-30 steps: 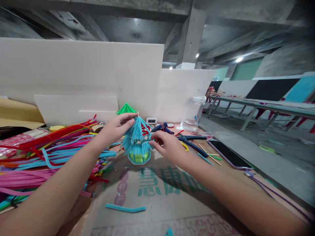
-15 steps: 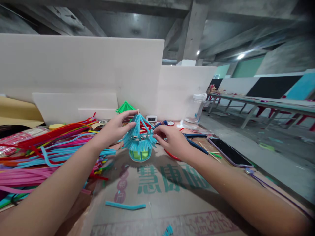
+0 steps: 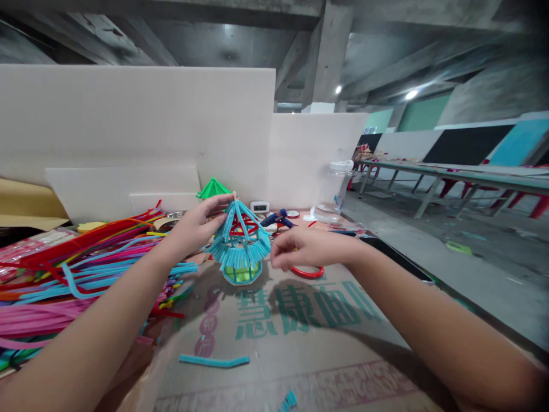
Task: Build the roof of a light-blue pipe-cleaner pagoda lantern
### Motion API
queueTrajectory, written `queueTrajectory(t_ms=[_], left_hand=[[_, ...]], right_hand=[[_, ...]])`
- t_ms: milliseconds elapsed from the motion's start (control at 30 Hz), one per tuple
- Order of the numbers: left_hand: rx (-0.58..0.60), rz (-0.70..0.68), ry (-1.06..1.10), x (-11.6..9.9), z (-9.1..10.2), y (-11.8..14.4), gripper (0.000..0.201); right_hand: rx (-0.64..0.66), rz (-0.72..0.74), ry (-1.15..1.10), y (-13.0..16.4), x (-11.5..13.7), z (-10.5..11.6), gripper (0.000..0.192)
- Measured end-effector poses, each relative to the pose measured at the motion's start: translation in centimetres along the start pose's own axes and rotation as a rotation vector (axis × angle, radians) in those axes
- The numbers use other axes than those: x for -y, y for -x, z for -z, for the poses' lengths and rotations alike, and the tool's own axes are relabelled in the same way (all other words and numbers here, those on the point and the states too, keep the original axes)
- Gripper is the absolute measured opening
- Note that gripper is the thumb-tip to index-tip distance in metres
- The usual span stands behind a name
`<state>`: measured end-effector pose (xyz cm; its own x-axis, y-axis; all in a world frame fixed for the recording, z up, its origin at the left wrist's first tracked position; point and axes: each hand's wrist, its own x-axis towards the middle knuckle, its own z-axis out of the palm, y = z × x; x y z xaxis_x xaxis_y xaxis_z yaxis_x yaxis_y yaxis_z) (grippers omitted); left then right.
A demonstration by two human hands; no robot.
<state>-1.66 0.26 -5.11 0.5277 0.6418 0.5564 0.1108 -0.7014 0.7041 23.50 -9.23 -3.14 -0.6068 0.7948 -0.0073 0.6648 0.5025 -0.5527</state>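
A small pavilion model (image 3: 241, 246), made of light-blue pipe cleaners with a pointed roof frame and a green base, stands on the cardboard. My left hand (image 3: 205, 220) grips its roof near the peak from the left, thumb and fingers closed. Just right of the lower roof edge is my right hand (image 3: 295, 249), apart from the model, fingers curled together; whatever they may hold is hidden. A red loop (image 3: 307, 272) lies beneath the right hand. Nearer to me, a cut light-blue pipe cleaner (image 3: 214, 361) and a short blue bundle (image 3: 288, 401) rest on the cardboard (image 3: 274, 349).
Bundles of coloured pipe cleaners (image 3: 98, 269) cover the left side. Behind the model are a green roof piece (image 3: 213, 187), a small digital clock (image 3: 259, 207) and a dark-blue glue gun (image 3: 277, 218). A water bottle (image 3: 333, 191) and a phone (image 3: 397, 257) are on the right.
My right hand has drawn away from the roof's right edge and lowered slightly, uncovering more of the model and the red loop. The left hand keeps its grip.
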Motion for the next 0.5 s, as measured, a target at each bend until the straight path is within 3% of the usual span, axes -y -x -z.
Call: queueTrajectory(t_ms=[100,200,333,500], left_hand=[[0.000,-0.001,-0.011,-0.1,0.1,0.1,0.052],[-0.011,0.011,-0.030,-0.3,0.1,0.1,0.052],[-0.013,0.021,-0.035,-0.3,0.2,0.2,0.052],[-0.006,0.020,-0.059,-0.2,0.2,0.1,0.052]], right_hand=[[0.435,0.107,-0.104,1.0,0.9,-1.0,0.019],[0.617,0.182,0.023,1.8,1.9,-3.9,0.041],[0.462,0.239,0.253,2.5,2.9,-7.4,0.031],[0.421,0.306,0.267,2.4,3.1,-8.3,0.009]])
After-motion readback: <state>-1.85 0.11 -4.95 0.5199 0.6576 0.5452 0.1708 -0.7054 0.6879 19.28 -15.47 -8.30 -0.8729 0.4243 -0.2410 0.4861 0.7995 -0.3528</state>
